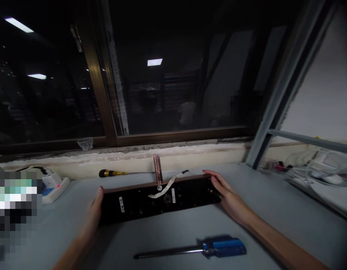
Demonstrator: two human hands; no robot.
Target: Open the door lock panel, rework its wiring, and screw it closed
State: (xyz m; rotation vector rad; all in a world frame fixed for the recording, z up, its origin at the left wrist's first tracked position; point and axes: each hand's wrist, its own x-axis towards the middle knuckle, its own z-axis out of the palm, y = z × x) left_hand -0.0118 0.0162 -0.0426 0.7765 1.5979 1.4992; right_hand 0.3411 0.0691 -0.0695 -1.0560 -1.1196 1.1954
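Between my hands is a long black panel [151, 210] with a copper-coloured edge, small white labels and several holes or fittings. A short copper tube [157, 169] stands up from its far edge, and a white sleeved cable [169, 184] lies across its face. My left hand [94, 210] grips the panel's left end, thumb on the top edge. At the right end, my right hand [225, 195] is closed around the panel, its fingers behind. Nearer to me, a blue-handled screwdriver [224, 247] lies on the grey table [151, 234].
Behind the panel lies a screwdriver with a black and yellow handle [113, 173]. A white power strip [57, 191] is at left. On the sill sits a clear plastic cup [86, 143]. A metal post [274, 108] and a heap of white cables [321, 172] are at right.
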